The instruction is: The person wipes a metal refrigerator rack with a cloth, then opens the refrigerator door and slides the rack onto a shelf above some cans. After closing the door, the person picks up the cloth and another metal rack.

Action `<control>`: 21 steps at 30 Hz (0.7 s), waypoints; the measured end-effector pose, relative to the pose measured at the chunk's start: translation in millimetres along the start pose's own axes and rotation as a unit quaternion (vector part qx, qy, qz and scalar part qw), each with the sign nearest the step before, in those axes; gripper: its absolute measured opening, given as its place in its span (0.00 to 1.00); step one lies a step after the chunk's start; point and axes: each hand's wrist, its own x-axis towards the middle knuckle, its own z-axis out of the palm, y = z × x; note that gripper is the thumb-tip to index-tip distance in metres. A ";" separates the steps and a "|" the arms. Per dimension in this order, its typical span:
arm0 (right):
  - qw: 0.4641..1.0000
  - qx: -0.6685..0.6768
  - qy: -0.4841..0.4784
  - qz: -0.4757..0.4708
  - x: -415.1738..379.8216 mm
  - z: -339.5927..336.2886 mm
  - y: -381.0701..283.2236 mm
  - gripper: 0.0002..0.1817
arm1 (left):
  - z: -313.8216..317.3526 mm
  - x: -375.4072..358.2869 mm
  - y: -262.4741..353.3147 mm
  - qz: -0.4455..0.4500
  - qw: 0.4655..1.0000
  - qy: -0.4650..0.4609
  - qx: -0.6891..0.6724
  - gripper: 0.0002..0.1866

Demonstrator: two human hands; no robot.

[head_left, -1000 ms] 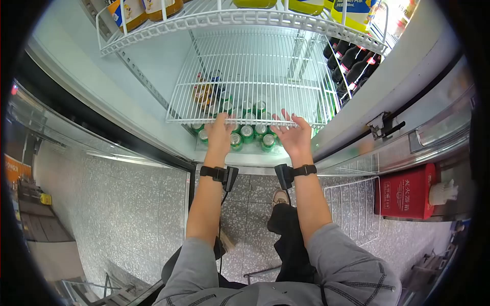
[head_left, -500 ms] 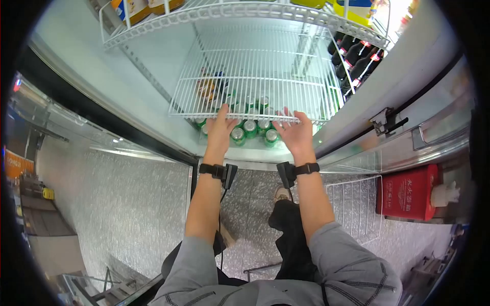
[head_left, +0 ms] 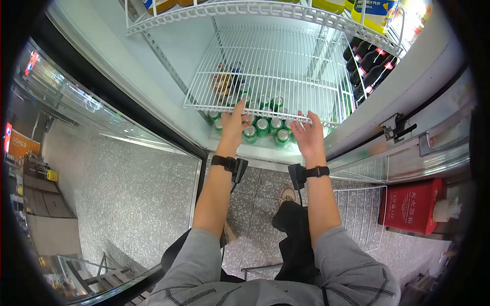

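An empty white wire shelf [head_left: 275, 66] spans the inside of an open fridge. My left hand [head_left: 235, 122] is at the left part of its front edge, thumb up over the wire and fingers curled beneath it. Towards the right end of that edge, my right hand [head_left: 309, 133] touches the wire with its fingers, which look bent around it. Green cans [head_left: 262, 126] with silver tops stand below the shelf, some between my hands. Orange and dark drinks [head_left: 222, 83] show through the wires at the left.
Above is another wire shelf [head_left: 265, 8] with yellow bottles [head_left: 374, 14]. Dark bottles [head_left: 375, 66] lie at the right. The fridge door frame [head_left: 127, 107] runs along the left. A wire rack [head_left: 360, 214] and a red box [head_left: 411, 206] are on the right, on the speckled floor [head_left: 127, 188].
The whole fridge view has shifted slightly right and the upper shelf sits higher in the picture. Both hands remain at the shelf's front edge; the right fingers look a little more upright.
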 end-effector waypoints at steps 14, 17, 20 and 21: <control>0.992 -0.031 0.102 -0.071 -0.1 26.5 -2.2 0.12 | 3.6 9.0 0.5 0.012 0.999 -0.005 -0.035 0.30; 0.992 -0.029 0.100 -0.066 0.4 23.2 -0.6 0.13 | 7.3 3.5 -0.6 0.020 0.999 0.029 -0.036 0.29; 0.996 -0.027 0.067 -0.054 6.1 12.6 -0.1 0.14 | 2.2 6.1 -4.0 0.016 1.000 0.007 -0.013 0.28; 0.997 -0.028 0.051 -0.047 7.5 8.2 -1.1 0.15 | 1.8 4.3 -4.1 0.012 1.000 0.008 -0.011 0.30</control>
